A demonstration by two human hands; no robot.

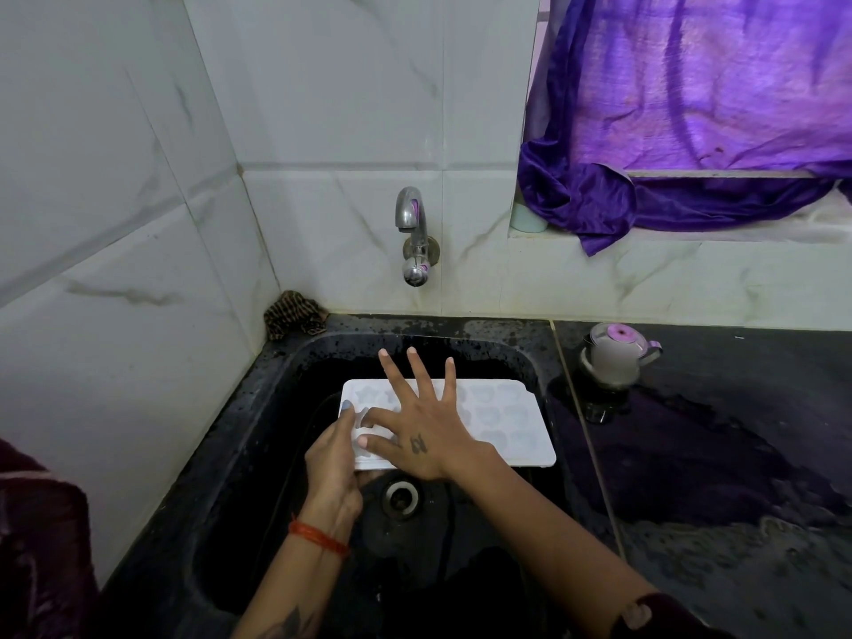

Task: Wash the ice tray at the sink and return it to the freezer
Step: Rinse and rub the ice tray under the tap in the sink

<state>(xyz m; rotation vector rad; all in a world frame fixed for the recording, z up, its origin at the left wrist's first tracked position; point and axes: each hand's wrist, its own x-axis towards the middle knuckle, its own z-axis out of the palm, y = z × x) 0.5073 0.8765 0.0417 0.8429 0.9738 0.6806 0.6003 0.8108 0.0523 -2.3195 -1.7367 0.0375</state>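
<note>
A white ice tray [511, 422] with shaped moulds is held level inside the black sink [286, 375], above the drain [401, 498]. My left hand [334, 458] grips the tray's left front edge, thumb on top. My right hand [422, 424] lies over the tray's left half with fingers spread and straight, palm down on the moulds. The chrome tap [415, 237] sticks out of the tiled wall above the sink; no water is visibly running from it.
A striped cloth [292, 313] is bunched in the sink's back left corner. A small pinkish lidded pot [615, 357] stands on the wet black counter [737, 454] to the right. A purple curtain [691, 131] hangs over the window ledge.
</note>
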